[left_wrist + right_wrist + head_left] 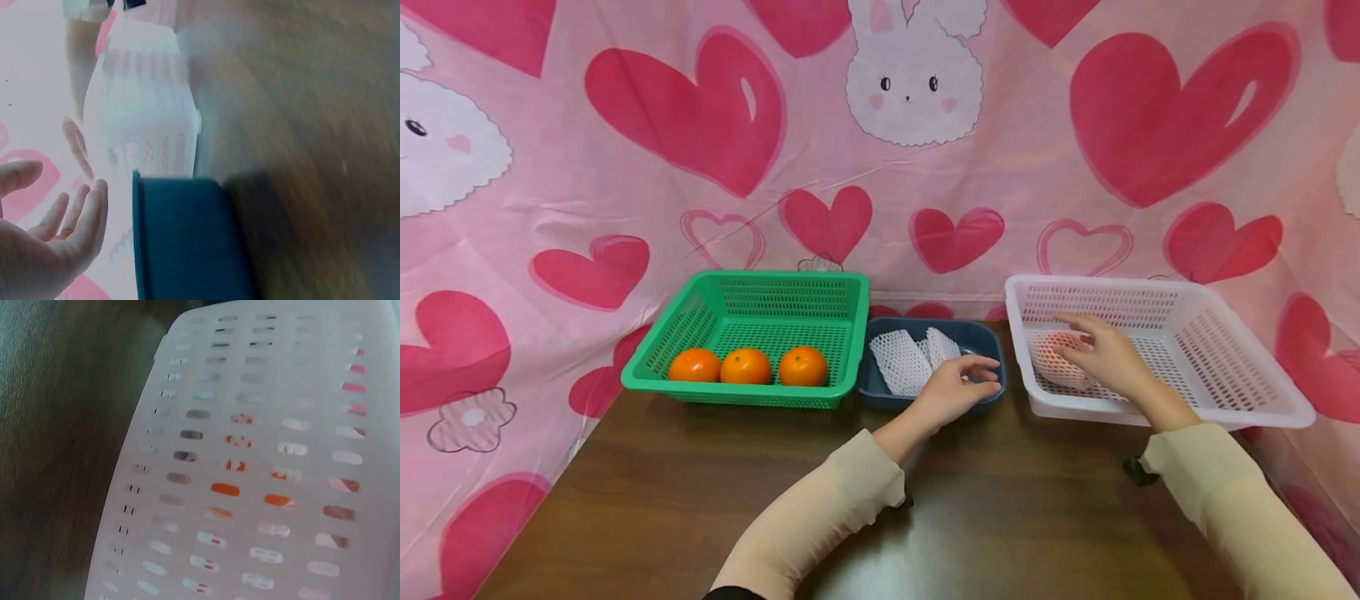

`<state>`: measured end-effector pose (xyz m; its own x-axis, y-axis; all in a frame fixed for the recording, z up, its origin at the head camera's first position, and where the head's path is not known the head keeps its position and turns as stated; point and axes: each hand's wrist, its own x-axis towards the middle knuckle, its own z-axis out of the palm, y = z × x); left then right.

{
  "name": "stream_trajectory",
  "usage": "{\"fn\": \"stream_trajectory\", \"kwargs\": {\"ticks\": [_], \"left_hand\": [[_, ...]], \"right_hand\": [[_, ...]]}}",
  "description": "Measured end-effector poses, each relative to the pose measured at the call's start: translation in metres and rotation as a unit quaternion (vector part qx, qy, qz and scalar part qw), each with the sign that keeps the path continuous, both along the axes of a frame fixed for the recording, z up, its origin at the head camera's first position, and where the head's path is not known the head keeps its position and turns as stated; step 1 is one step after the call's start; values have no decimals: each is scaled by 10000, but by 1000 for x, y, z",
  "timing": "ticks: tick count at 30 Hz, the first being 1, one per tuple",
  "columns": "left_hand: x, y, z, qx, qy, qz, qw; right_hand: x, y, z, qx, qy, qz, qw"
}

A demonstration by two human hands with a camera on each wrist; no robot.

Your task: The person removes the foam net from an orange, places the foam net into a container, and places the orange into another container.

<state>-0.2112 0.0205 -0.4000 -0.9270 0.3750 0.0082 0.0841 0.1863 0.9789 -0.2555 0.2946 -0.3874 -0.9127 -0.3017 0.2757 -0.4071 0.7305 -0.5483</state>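
Note:
In the head view my left hand (958, 387) hovers over the right part of a small dark blue basket (868, 392), fingers loosely spread and holding nothing. White foam net sleeves (898, 362) lie in that basket. My right hand (1108, 354) is over the left end of a white basket (1262, 408). Its fingers are apart, beside and above an orange in a foam net (1052, 367); whether they touch it is hard to tell. Through the white basket's slotted wall (250, 544), the right wrist view shows bits of orange. The left wrist view shows my left hand (56, 244) with its fingers extended.
A green basket (745, 396) with several bare oranges (803, 367) stands at the left. All the baskets stand along the back of a brown wooden table (1000, 500). Behind hangs a pink cloth (820, 158) with hearts and rabbits.

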Motion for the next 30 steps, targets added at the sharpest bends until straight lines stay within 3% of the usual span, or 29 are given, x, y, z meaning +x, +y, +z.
{"fn": "stream_trajectory", "kwargs": {"ticks": [6, 10, 16, 23, 30], "left_hand": [[-3, 19, -7, 565, -848, -41, 9948], [-4, 29, -9, 1096, -1441, 79, 9834], [-4, 43, -10, 1710, -1940, 439, 9650], [-1, 60, -9, 2180, -2219, 867, 9464], [0, 70, -5, 2330, -2220, 1228, 9388]], "right_hand": [[-9, 4, -2, 488, -318, 20, 9983], [-14, 6, -4, 776, -761, -57, 9941], [-21, 8, -8, 1045, -1079, -95, 9886], [-28, 11, -16, 1070, -1281, 28, 9860], [-31, 10, -24, 1244, -1581, 101, 9795]]}}
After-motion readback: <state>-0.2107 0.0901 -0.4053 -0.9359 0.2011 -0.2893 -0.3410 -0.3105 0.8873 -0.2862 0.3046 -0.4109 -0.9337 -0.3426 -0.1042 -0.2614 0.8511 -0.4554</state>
